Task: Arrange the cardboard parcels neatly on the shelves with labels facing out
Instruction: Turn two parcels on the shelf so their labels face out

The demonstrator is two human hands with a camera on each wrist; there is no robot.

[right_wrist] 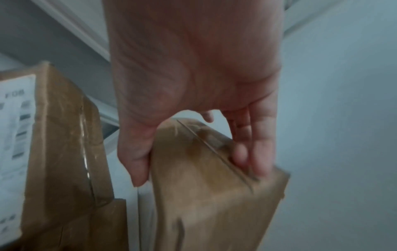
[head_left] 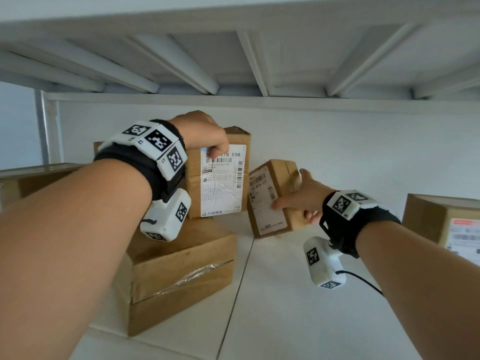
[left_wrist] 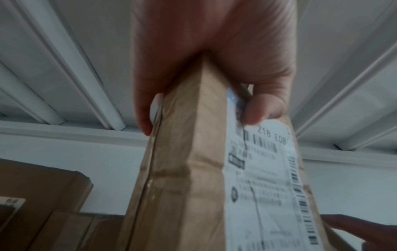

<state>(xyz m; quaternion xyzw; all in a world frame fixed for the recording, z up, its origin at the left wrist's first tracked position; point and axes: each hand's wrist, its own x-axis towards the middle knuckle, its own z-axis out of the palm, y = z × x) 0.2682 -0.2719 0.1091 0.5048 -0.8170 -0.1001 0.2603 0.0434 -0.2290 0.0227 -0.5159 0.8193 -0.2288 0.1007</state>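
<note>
Item 1: tall parcel [head_left: 219,175], brown cardboard, creased and taped, standing on end atop a flat taped carton [head_left: 181,276] on the white shelf [head_left: 298,294]. White shipping label faces out, barcode and "E08" legible. The left hand [head_left: 201,132] clamps its top edge, thumb on the label face, fingers curled over behind, apparently to steady it upright.

Item 2: small parcel [head_left: 274,197], brown, taped, tilted, its lower edge at the shelf just right of item 1. Label turned partly outward; print too blurred to read. The right hand [head_left: 302,197] grips its right end, thumb on the label face, fingers behind, probably to square it beside item 1.

Other stock: a box at far left [head_left: 33,180]; a labelled box at far right [head_left: 446,219].
</note>
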